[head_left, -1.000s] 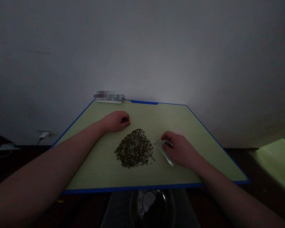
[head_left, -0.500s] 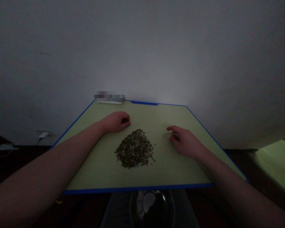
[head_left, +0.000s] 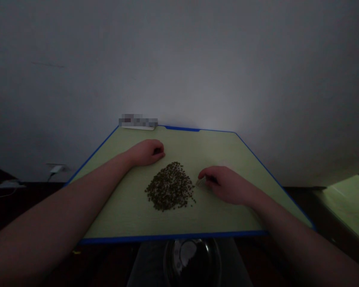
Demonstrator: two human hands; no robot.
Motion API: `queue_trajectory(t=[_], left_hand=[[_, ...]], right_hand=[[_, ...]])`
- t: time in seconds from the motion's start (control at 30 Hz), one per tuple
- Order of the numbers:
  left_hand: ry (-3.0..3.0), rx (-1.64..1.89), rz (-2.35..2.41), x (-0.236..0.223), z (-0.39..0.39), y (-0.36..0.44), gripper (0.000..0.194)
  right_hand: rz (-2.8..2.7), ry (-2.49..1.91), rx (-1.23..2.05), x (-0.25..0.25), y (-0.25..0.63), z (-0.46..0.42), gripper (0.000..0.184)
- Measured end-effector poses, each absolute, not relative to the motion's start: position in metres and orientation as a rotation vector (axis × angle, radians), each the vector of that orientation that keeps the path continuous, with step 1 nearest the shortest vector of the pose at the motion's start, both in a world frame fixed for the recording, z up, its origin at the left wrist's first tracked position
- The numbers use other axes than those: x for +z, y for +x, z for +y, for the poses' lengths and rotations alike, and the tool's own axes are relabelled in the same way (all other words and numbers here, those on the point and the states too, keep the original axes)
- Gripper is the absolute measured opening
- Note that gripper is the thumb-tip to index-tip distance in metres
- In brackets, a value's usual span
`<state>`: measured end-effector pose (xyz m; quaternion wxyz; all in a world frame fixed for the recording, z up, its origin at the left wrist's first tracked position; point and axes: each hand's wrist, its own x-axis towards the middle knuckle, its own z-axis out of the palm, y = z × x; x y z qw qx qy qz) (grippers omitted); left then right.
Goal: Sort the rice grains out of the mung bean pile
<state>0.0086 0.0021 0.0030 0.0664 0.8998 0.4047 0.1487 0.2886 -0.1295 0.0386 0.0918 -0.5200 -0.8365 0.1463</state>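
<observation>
Pinching a shiny strip (head_left: 201,182), the right hand (head_left: 226,185) has been brought closer, its fingers curled, so the strip's tip lies just beside the heap of small beans (head_left: 170,186). The left hand (head_left: 146,153) is curled on the green tabletop (head_left: 227,217); whether anything is held cannot be told.

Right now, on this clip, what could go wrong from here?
The small pale object pinched in the right hand sits almost at the rim of the loose heap of small dark-green beans, so a slip could scatter them. Scattered beans might roll off the blue front edge of the green table. The dim light could also make stray beans hard to spot.
</observation>
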Motion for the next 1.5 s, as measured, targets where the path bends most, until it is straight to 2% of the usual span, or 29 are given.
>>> queue_trajectory(t=[0.67, 1.1, 1.5], left_hand=[[2.712, 0.443, 1.229, 0.003, 0.000, 0.009, 0.025], [2.711, 0.461, 1.228, 0.003, 0.001, 0.009, 0.025], [2.680, 0.460, 1.235, 0.002, 0.002, 0.008, 0.023]], right_hand=[[-2.514, -1.510, 0.445, 0.039, 0.281, -0.127, 0.035], [-2.633, -1.359, 0.589, 0.041, 0.293, -0.133, 0.034], [-2.749, -1.364, 0.485, 0.053, 0.288, -0.120, 0.034]])
